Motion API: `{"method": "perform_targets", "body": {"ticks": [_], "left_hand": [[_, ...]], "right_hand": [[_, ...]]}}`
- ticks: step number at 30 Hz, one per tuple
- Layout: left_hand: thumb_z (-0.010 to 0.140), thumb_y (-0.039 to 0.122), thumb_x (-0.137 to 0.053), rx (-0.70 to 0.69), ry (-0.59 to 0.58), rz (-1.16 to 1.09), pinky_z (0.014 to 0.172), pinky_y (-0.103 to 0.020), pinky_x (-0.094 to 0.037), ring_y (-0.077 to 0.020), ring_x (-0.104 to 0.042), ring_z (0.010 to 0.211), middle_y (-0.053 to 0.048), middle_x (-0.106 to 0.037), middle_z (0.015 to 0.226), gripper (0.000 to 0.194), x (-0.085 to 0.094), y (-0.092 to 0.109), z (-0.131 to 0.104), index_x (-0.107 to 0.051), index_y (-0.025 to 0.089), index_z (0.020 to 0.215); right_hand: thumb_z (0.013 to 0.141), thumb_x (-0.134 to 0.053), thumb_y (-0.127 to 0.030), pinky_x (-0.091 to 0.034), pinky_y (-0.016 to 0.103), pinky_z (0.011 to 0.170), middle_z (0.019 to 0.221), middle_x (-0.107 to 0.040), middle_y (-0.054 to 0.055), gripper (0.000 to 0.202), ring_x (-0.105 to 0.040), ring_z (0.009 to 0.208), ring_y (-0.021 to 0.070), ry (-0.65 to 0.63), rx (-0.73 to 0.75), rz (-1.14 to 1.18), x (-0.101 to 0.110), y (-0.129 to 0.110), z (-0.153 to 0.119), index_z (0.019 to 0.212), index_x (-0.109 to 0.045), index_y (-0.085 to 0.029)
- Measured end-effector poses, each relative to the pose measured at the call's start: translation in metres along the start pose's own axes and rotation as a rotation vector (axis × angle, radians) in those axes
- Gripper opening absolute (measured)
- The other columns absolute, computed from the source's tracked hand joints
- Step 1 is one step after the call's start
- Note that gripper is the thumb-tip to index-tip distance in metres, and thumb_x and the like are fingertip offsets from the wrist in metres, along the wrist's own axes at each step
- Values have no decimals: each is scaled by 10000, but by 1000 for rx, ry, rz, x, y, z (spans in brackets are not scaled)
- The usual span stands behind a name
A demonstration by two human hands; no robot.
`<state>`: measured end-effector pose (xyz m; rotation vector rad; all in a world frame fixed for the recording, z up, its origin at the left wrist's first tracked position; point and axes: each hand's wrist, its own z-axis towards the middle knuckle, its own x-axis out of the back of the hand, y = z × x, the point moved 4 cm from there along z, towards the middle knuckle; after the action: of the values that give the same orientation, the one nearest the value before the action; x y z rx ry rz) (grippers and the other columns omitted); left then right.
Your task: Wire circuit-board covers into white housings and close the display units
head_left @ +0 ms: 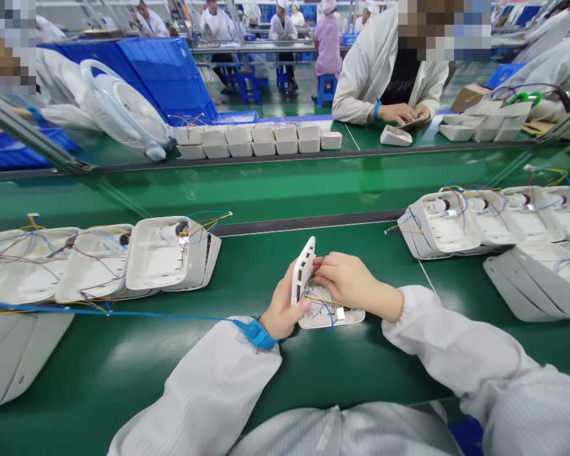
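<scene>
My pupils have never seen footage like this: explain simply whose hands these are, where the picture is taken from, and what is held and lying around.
No machine here: these are a person's bare hands, seen by one camera worn on that person's head, looking forward and down. The left hand, with a blue wristband, holds a small white plastic piece tilted up. The right hand reaches in beside it; what its fingertips grip is hidden. Below lies a white cover with thin wires. On the green table, larger white shells with wires stand left and right. Across sits a co-worker.
</scene>
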<state>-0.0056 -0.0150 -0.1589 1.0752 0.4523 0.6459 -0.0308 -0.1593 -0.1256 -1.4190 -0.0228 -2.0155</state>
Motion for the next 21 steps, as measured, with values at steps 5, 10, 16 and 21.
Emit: {"method": "perform_targets", "body": {"ticks": [5, 10, 16, 21], "left_hand": [[877, 433, -572, -31, -10, 165, 1124, -520, -321, -346, -419, 1324, -145, -414, 1454, 711, 1, 0, 0, -309, 194, 1493], [860, 464, -597, 35, 50, -6, 1098, -522, -352, -351, -447, 1300, -169, -433, 1431, 686, 2, -2, 0, -383, 167, 1439], [844, 493, -623, 76, 63, -103, 1089, -543, -356, -358, -443, 1296, -190, -431, 1415, 684, -1, 2, 2, -416, 147, 1396], [835, 480, -635, 98, 76, -138, 1063, -538, -392, -362, -453, 1279, -194, -441, 1395, 662, -1, 2, 2, -445, 132, 1366]], "right_hand": [[947, -535, -262, -366, 300, 711, 851, -641, 56, 236, -527, 793, 174, -77, -68, -83, -6, 1, 1, 824, -696, -140], [955, -527, -268, -342, 281, 687, 858, -647, 43, 232, -545, 802, 158, -132, -96, -50, 4, 1, 7, 865, -713, -163], [817, -684, -513, -370, 225, 629, 857, -628, 15, 348, -540, 721, 113, -436, -100, 369, 37, -11, 4, 918, -718, -182], [889, -623, -276, -382, 219, 641, 768, -565, 32, 229, -526, 742, 117, -464, -69, 429, 41, -7, 0, 721, -684, -134]]}}
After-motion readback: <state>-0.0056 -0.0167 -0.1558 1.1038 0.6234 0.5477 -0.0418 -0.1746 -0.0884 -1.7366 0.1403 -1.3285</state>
